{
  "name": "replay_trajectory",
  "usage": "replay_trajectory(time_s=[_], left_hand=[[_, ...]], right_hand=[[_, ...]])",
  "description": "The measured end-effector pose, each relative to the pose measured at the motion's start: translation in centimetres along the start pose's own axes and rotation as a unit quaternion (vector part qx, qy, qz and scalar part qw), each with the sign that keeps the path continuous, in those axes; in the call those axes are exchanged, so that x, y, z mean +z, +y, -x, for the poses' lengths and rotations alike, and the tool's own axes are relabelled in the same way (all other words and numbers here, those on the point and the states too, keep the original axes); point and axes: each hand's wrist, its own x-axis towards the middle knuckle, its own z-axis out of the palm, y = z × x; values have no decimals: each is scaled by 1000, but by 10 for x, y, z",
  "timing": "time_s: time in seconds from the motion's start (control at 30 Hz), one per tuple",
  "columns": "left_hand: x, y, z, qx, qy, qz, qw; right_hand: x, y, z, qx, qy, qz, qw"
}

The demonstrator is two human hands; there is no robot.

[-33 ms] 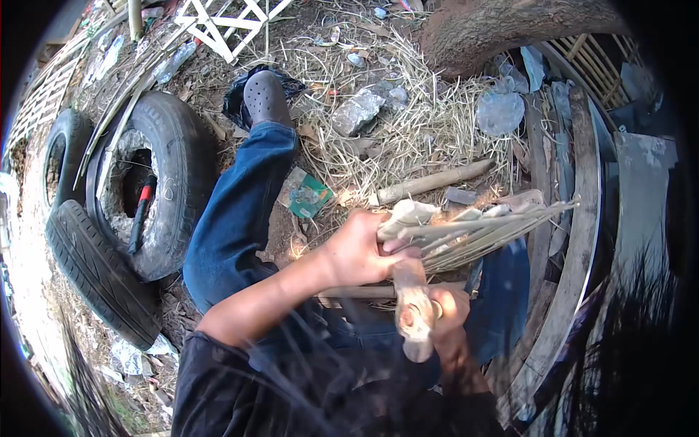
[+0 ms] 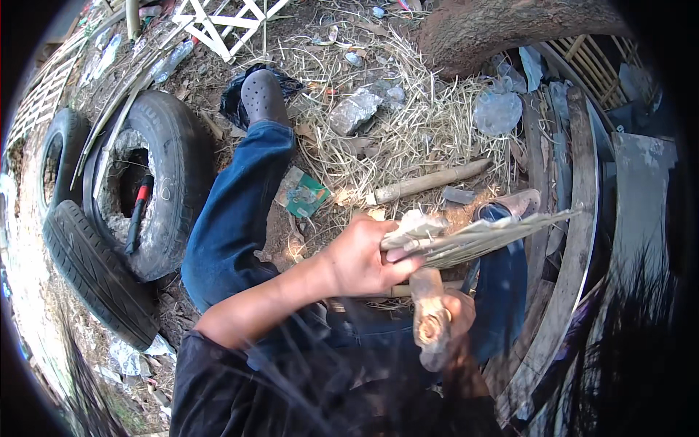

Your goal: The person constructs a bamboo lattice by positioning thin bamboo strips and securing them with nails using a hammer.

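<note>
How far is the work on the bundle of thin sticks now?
Done: many thin sticks are already gathered into one bundle. In hand: the left hand grips it near one end; the right hand holds a wooden handle below. Left: the far ends are loose and fanned.

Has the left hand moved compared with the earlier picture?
No. The left hand grips the bundle of thin pale strips in the same spot, just below the wooden stick lying on the straw, as in the earlier picture.

right hand [image 2: 453, 315] blurred behind wooden handle [image 2: 429, 320]
</note>
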Motion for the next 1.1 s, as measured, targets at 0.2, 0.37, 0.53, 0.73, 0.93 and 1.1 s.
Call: replay_trajectory(time_s=[0.2, 0.37, 0.53, 0.73, 0.93, 1.1], left_hand=[[-13, 45, 18, 188, -72, -61, 978], [-14, 19, 33, 256, -74, -66, 962], [-19, 2, 43, 303, -143, -64, 940], [-20, 3, 43, 313, -142, -53, 938], [-22, -1, 43, 290, -141, -48, 945], [-25, -2, 42, 265, -137, -50, 953]], right_hand=[[-81, -40, 10, 79, -2, 146, 986], [-80, -48, 25, 127, -28, 158, 979], [-72, -55, 40, 168, -35, 147, 974], [-66, -54, 32, 173, -44, 146, 973], [-57, -45, 28, 173, -46, 128, 976], [-51, -39, 22, 178, -50, 118, 976]])
